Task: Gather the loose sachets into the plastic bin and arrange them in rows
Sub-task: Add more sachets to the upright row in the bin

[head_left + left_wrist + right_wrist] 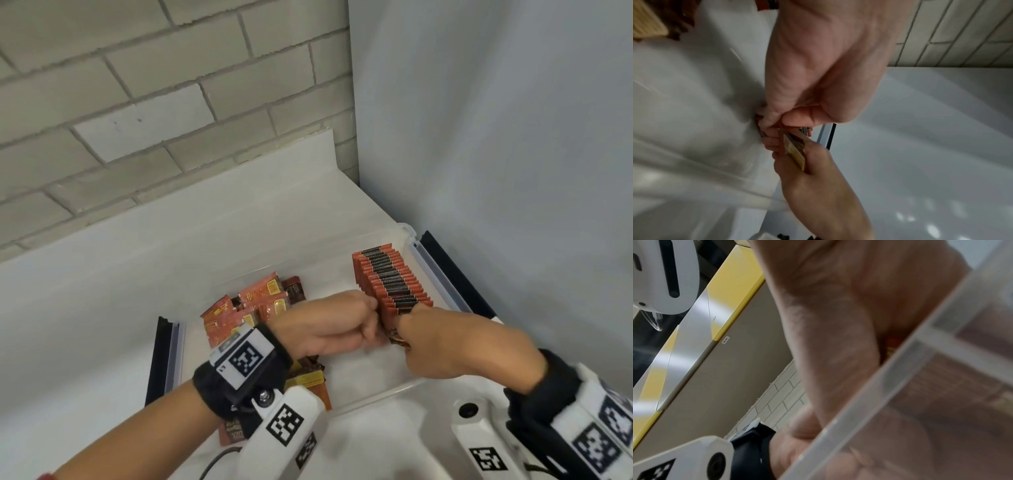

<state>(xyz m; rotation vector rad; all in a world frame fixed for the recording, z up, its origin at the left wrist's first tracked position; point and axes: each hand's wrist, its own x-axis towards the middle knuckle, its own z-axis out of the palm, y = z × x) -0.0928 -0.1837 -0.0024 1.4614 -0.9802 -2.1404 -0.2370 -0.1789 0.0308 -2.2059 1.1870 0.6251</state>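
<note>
Both hands [329, 325] [442, 346] pinch upright sachets [397, 337] at the row's [394, 277] near end.

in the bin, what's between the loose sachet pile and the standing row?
Bare bin floor at the far end; nearer, the left hand spans from the loose pile to the row. Head view.
</note>
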